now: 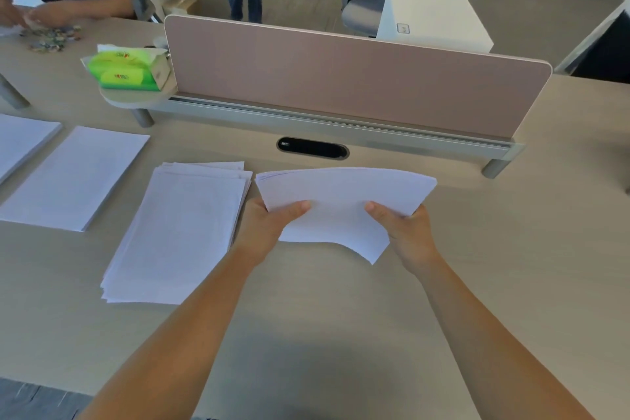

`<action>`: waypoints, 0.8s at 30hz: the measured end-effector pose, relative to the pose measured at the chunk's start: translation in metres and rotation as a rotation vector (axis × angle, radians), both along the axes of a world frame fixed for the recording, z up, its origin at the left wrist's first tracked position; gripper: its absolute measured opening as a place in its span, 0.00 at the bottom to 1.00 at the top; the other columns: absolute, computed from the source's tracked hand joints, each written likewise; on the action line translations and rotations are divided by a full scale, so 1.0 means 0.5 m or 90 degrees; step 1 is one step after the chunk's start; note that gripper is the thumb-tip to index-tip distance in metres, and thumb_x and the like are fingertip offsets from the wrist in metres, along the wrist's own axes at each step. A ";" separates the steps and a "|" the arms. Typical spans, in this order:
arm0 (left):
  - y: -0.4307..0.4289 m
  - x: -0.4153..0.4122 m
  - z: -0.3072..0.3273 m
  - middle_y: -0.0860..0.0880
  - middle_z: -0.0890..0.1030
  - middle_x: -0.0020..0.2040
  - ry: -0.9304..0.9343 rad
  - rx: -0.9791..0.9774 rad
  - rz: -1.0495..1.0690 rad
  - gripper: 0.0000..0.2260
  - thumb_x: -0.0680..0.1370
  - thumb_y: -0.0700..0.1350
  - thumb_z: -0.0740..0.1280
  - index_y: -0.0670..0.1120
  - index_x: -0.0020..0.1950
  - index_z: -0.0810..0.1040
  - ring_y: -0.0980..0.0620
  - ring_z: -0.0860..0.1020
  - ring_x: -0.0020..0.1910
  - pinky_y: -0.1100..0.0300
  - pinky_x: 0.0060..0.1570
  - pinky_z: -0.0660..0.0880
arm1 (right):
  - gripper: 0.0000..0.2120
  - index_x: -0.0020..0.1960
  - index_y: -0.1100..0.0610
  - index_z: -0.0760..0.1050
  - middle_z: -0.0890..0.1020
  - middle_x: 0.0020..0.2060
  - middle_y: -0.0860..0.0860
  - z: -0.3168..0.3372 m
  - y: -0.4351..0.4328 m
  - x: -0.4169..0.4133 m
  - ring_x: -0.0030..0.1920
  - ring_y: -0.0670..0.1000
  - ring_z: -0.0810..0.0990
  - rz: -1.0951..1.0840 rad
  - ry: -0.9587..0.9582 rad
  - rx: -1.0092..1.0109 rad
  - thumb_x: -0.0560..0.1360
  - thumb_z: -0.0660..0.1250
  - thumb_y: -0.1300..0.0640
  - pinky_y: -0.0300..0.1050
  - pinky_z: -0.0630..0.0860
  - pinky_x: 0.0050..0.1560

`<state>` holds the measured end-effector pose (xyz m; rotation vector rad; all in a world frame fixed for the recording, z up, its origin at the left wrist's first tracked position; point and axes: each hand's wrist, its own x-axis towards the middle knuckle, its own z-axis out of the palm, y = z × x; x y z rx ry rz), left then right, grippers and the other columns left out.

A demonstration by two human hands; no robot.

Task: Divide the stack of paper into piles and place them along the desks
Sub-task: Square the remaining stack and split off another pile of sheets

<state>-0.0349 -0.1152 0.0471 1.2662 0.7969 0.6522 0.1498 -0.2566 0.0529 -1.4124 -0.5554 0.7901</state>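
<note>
A sheaf of white paper (344, 191) hangs just above the beige desk (341, 317), bent upward at its far edge. My left hand (272, 225) grips its near left side with the thumb on top, and my right hand (405, 232) grips its near right side the same way. To the left lies a loosely fanned pile of paper (180, 232) flat on the desk. Further left rests a neater pile (75, 177), and a third pile (20, 143) is cut off by the left edge.
A pink divider screen (341, 78) runs across the desk behind a black cable slot (313, 148). Green tissue packs (129, 68) sit on a small round shelf. Another person's hands (30, 15) sort small pieces at the far left. A white box (433, 19) stands beyond the screen.
</note>
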 end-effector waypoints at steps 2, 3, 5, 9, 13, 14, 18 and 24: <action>0.008 -0.008 -0.010 0.57 0.86 0.42 0.013 -0.007 -0.022 0.13 0.71 0.34 0.74 0.49 0.49 0.81 0.60 0.83 0.43 0.68 0.41 0.77 | 0.10 0.46 0.53 0.82 0.87 0.44 0.48 -0.005 -0.005 0.007 0.46 0.48 0.86 0.024 -0.004 -0.013 0.70 0.75 0.66 0.46 0.80 0.45; 0.012 -0.012 -0.021 0.55 0.86 0.44 0.022 -0.012 -0.032 0.14 0.70 0.32 0.74 0.48 0.50 0.81 0.57 0.84 0.46 0.65 0.43 0.77 | 0.12 0.48 0.53 0.82 0.87 0.46 0.49 -0.013 -0.009 0.011 0.47 0.49 0.86 0.038 -0.005 -0.019 0.70 0.75 0.67 0.46 0.80 0.46; 0.015 -0.014 -0.035 0.50 0.86 0.49 0.031 -0.028 -0.046 0.15 0.69 0.32 0.74 0.48 0.51 0.82 0.51 0.84 0.50 0.57 0.49 0.78 | 0.16 0.53 0.53 0.81 0.86 0.50 0.51 -0.028 -0.016 0.015 0.52 0.51 0.85 0.049 0.002 -0.015 0.69 0.75 0.68 0.47 0.81 0.49; 0.007 0.003 -0.039 0.45 0.84 0.54 0.022 -0.037 -0.052 0.15 0.67 0.37 0.77 0.52 0.50 0.84 0.46 0.82 0.55 0.49 0.56 0.77 | 0.12 0.48 0.51 0.82 0.87 0.46 0.49 -0.033 -0.008 0.012 0.48 0.50 0.85 0.005 0.026 -0.028 0.70 0.75 0.66 0.46 0.79 0.47; 0.017 0.009 -0.031 0.44 0.84 0.55 -0.001 -0.037 -0.041 0.15 0.68 0.38 0.76 0.52 0.51 0.84 0.45 0.81 0.57 0.49 0.58 0.77 | 0.09 0.43 0.51 0.83 0.87 0.42 0.47 -0.021 0.003 0.021 0.44 0.49 0.86 -0.004 0.018 -0.028 0.71 0.74 0.65 0.45 0.82 0.45; 0.019 0.008 -0.030 0.45 0.84 0.55 0.005 -0.032 -0.045 0.15 0.68 0.37 0.76 0.53 0.50 0.83 0.46 0.81 0.56 0.50 0.57 0.77 | 0.08 0.43 0.51 0.83 0.87 0.42 0.47 -0.023 0.003 0.024 0.44 0.49 0.86 0.003 0.018 -0.031 0.71 0.74 0.64 0.45 0.82 0.45; 0.029 -0.009 -0.054 0.55 0.83 0.51 0.207 0.097 -0.065 0.15 0.71 0.39 0.75 0.58 0.49 0.78 0.54 0.81 0.53 0.58 0.52 0.76 | 0.09 0.47 0.53 0.82 0.87 0.43 0.45 -0.053 -0.014 0.035 0.44 0.44 0.85 0.014 -0.015 -0.070 0.70 0.75 0.65 0.37 0.80 0.42; 0.043 -0.038 -0.067 0.61 0.84 0.47 0.353 0.151 -0.050 0.08 0.73 0.47 0.73 0.61 0.46 0.80 0.60 0.82 0.48 0.58 0.47 0.78 | 0.10 0.48 0.51 0.82 0.87 0.43 0.43 -0.079 -0.043 0.070 0.45 0.45 0.85 0.034 -0.123 -0.117 0.73 0.73 0.65 0.40 0.78 0.45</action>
